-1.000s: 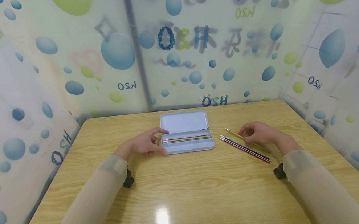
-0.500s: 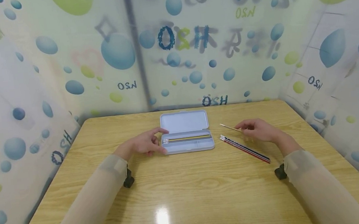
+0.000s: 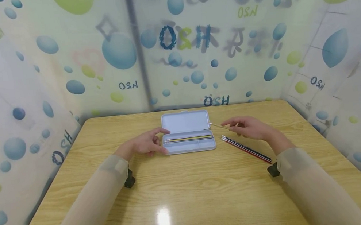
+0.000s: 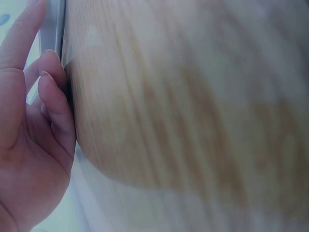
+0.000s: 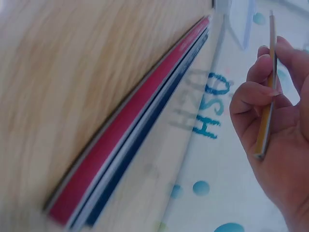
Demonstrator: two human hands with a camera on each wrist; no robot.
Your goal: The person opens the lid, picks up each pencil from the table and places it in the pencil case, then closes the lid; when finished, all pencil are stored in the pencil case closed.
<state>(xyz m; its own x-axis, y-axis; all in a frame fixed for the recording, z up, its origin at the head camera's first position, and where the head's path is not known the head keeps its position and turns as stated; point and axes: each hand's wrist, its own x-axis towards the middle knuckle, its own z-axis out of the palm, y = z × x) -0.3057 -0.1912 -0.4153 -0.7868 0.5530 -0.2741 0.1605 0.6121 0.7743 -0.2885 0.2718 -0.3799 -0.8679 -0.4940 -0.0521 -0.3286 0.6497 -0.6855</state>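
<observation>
A pale blue pencil case [image 3: 184, 151] lies with its lid raised, several striped pencils [image 3: 188, 139] in its rear compartment. At its left end, my left hand [image 3: 145, 142] touches it: the index finger reaches the rear corner by the hinge and the thumb the front corner. In the left wrist view, the left hand's other fingers [image 4: 55, 96] are loosely bent. Right of the case, my right hand [image 3: 249, 127] pinches a yellowish pencil [image 5: 265, 121] between thumb and fingers. Its pale end points left, overlapping the lid's right edge in the head view.
Several red and dark pencils [image 3: 247, 149] lie side by side, slanting on the wooden table [image 3: 202, 191] below the right hand. A patterned curtain [image 3: 177, 83] hangs behind the table and on both sides. Each wrist wears a small black camera.
The right hand has taken the yellowish pencil up from beside the other pencils and moved it left and back towards the case. The left hand stays at the case.
</observation>
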